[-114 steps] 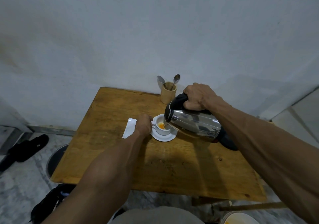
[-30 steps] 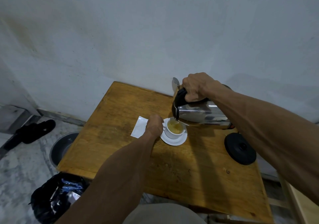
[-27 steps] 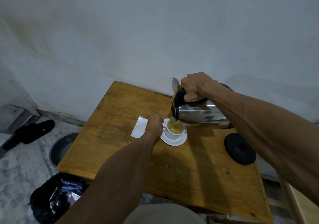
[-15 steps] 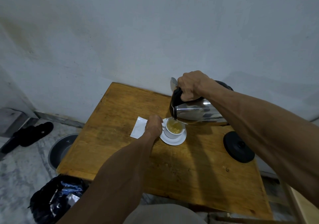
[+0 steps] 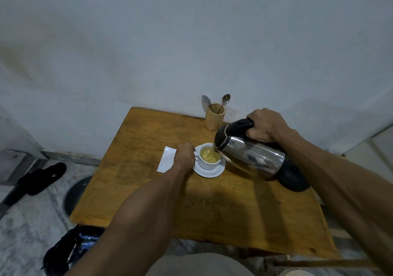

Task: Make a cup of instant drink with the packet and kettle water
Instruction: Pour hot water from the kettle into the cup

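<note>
Since half a second ago the kettle (image 5: 253, 156) has swung out to the right and tipped further, so the spoon holder (image 5: 214, 116) behind it shows again, and the black base that lay bare on the right is now hidden under the kettle's foot. The cup (image 5: 209, 156) has filled with more yellow, foamy drink.

The table (image 5: 148, 190) is worn, stained wood, pushed against a pale painted wall (image 5: 191, 42). The floor (image 5: 25, 222) is grey mottled stone; on it, left of the left arm, lie black sandals (image 5: 36, 180), a dark round basin (image 5: 74, 193) half under the table edge, and a black bag (image 5: 70, 252).

The right hand (image 5: 264, 125) is wrapped in a fist round the kettle's black handle, the steel body slanting down and left from it, spout just over the cup's far rim. The cup stands on a white saucer (image 5: 209, 170), just right of the left hand (image 5: 184, 156). That hand is curled against the cup's handle side; whether the fingers pinch the handle cannot be told. Just left of it, partly under the wrist, lies the white packet (image 5: 167, 161), flat on the wood. Two spoons (image 5: 225, 99) stand in the holder, beyond and left of the right hand.

No writing can be read on packet or kettle.
</note>
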